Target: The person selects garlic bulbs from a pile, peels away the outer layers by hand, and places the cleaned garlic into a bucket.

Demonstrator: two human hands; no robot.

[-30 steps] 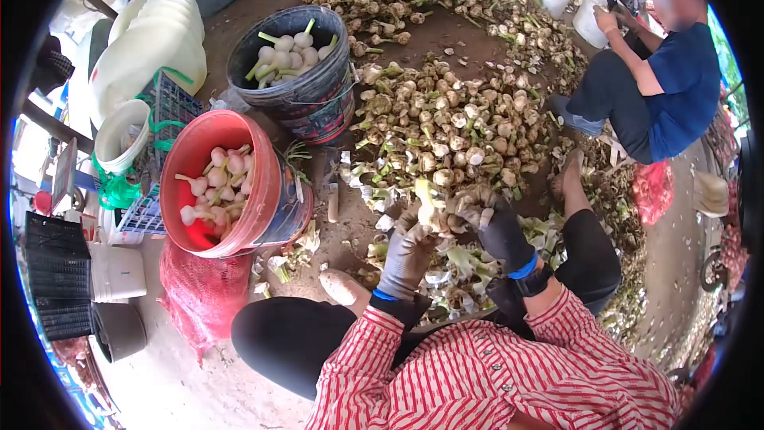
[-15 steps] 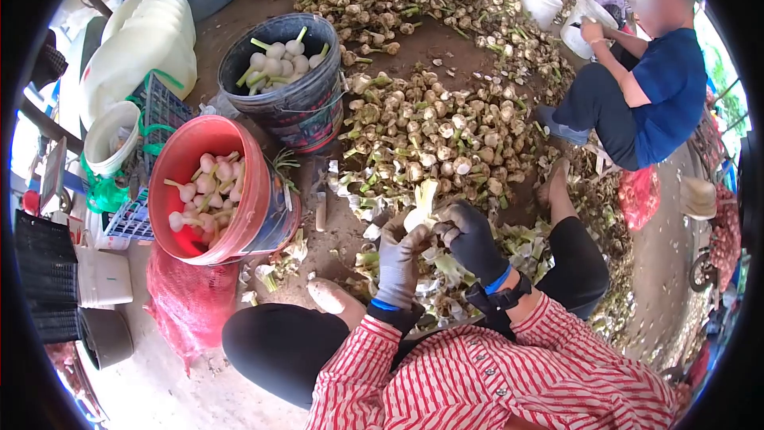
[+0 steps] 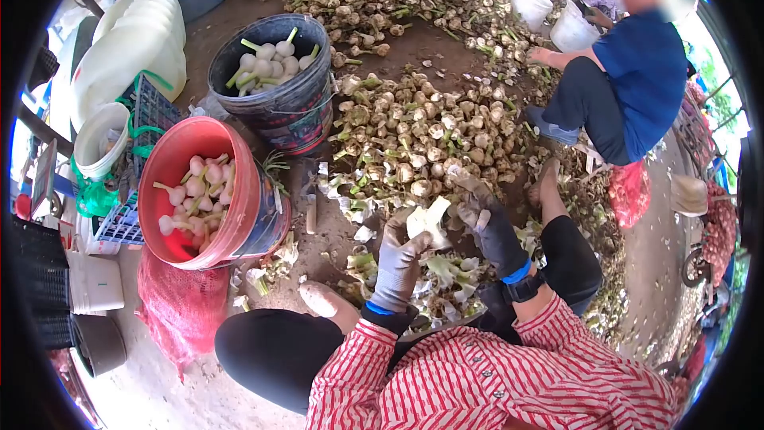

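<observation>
My left hand (image 3: 398,259), in a grey work glove, grips a pale garlic bulb (image 3: 420,221) with a thick stem that tilts up to the right. Loose skin hangs on the bulb's right side. Just right of the bulb, apart from it, is my right hand (image 3: 495,231), in a darker glove, its fingers spread and nothing visible in them. Peeled skins and leaves (image 3: 446,272) lie below both hands. Beyond them spreads a heap of unpeeled garlic (image 3: 430,131).
To the left, a red bucket (image 3: 267,211) and a black bucket (image 3: 306,123) hold cleaned garlic bulbs. A knife-like tool (image 3: 311,215) lies on the ground beside the red one. A pink mesh sack (image 3: 183,302) lies nearer. A co-worker (image 3: 645,72) sits at right by white buckets (image 3: 573,30).
My right hand has moved off the bulb, its fingers opening. The bulb's stem has tipped to the right in my left hand. The co-worker's arm now reaches down toward the garlic pile.
</observation>
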